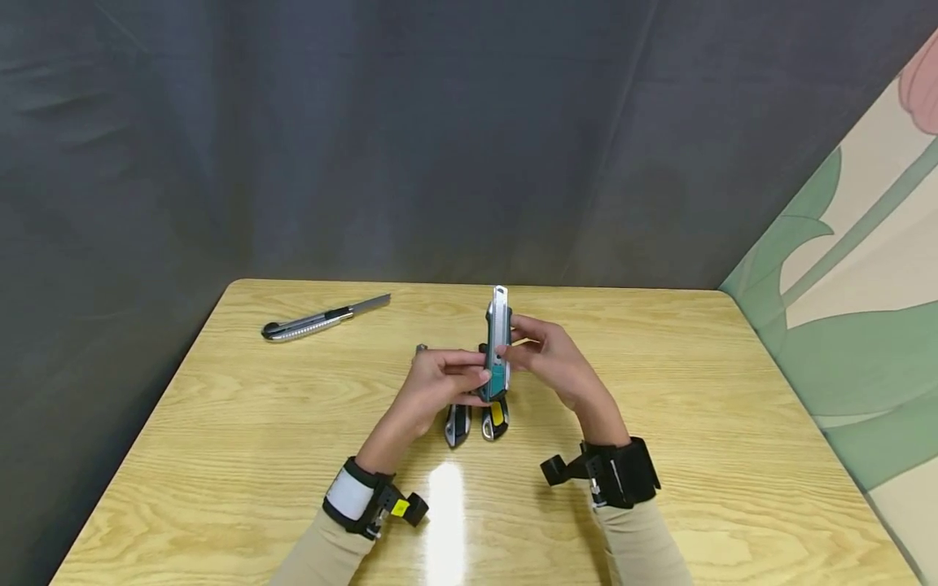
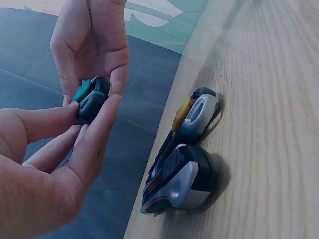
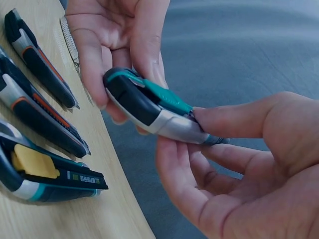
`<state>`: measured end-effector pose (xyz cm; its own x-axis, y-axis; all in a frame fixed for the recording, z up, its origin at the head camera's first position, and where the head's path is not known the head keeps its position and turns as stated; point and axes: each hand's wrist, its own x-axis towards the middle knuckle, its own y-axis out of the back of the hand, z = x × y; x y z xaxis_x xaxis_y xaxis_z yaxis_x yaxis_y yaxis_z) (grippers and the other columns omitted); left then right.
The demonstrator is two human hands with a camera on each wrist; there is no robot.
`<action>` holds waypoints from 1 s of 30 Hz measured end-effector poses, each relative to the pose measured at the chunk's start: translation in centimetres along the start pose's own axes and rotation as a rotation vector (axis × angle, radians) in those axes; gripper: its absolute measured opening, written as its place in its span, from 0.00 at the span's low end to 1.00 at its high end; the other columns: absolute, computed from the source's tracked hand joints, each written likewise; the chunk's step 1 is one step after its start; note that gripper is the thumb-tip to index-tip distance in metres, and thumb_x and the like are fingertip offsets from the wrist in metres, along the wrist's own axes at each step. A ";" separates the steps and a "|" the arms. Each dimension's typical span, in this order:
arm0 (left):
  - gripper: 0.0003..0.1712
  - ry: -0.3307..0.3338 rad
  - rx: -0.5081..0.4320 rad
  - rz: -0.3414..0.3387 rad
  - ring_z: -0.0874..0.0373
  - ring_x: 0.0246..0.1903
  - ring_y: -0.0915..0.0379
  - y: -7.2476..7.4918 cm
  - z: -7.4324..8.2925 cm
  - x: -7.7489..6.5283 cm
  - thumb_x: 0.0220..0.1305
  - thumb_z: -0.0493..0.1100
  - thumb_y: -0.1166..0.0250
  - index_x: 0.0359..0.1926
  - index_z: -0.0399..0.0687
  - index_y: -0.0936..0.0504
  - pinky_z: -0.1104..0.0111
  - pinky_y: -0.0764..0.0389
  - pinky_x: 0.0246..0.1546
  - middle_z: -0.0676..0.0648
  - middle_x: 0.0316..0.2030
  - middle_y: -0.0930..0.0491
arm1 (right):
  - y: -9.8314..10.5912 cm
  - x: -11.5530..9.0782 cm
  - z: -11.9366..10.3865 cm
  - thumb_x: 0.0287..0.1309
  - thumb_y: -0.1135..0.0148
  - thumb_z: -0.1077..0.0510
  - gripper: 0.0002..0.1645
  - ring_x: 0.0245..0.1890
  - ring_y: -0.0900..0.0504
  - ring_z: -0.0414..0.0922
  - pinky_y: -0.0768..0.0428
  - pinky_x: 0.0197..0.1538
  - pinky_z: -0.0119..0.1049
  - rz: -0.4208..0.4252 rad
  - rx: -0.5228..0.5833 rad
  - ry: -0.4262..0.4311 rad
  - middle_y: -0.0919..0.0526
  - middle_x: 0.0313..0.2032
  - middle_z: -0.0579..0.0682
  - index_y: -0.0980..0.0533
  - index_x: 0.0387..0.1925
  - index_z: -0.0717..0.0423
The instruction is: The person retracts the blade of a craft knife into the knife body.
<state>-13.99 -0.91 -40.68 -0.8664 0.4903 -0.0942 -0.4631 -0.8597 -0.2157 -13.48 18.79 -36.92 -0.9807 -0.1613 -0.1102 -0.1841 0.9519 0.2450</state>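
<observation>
A green, black and silver utility knife (image 1: 500, 338) is held upright above the table between both hands. My left hand (image 1: 434, 384) pinches its rounded black end between thumb and fingers. Its silver end is gripped by my right hand (image 1: 555, 360), the thumb lying near the green slider (image 3: 167, 97) in the right wrist view. Whether any blade sticks out cannot be told. Beneath the hands lie a yellow-and-black utility knife (image 3: 55, 172) and two grey-black ones with orange lines, one nearer (image 3: 42, 107) and one farther (image 3: 42, 62).
Toward the back left of the wooden table (image 1: 256, 439) lies a silver utility knife (image 1: 308, 324) with its blade extended. A dark curtain (image 1: 469, 146) hangs behind the table's far edge, and a wall painted with flowers (image 1: 865, 350) stands at the right.
</observation>
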 end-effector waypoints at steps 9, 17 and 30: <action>0.16 0.056 0.022 -0.034 0.45 0.37 0.19 0.1 0.4 0.0 0.60 0.37 0.36 0.50 0.40 0.20 0.59 0.13 0.38 0.35 0.47 0.19 | 0.9 -0.1 0.1 0.56 0.35 0.59 0.30 0.42 0.21 0.52 0.18 0.50 0.56 0.007 0.026 -0.051 0.27 0.48 0.63 0.31 0.61 0.54; 0.15 0.025 0.034 -0.041 0.37 0.38 0.21 0.7 1.0 -0.3 0.63 0.38 0.39 0.50 0.37 0.20 0.53 0.13 0.40 0.34 0.44 0.17 | 2.4 0.0 0.7 0.55 0.36 0.60 0.31 0.39 0.21 0.51 0.18 0.49 0.57 -0.003 -0.026 -0.069 0.27 0.47 0.64 0.32 0.61 0.58; 0.18 0.008 0.061 0.027 0.44 0.35 0.20 1.7 2.1 -0.6 0.64 0.42 0.39 0.51 0.36 0.21 0.50 0.14 0.42 0.37 0.44 0.16 | 3.5 0.2 2.9 0.56 0.37 0.63 0.37 0.34 0.20 0.49 0.15 0.45 0.55 -0.084 -0.139 -0.188 0.27 0.42 0.63 0.40 0.65 0.63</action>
<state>-14.66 -2.97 -38.93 -0.8775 0.4675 -0.1070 -0.4501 -0.8798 -0.1530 -14.18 22.81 -38.84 -0.9346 -0.1744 -0.3101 -0.2843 0.8902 0.3561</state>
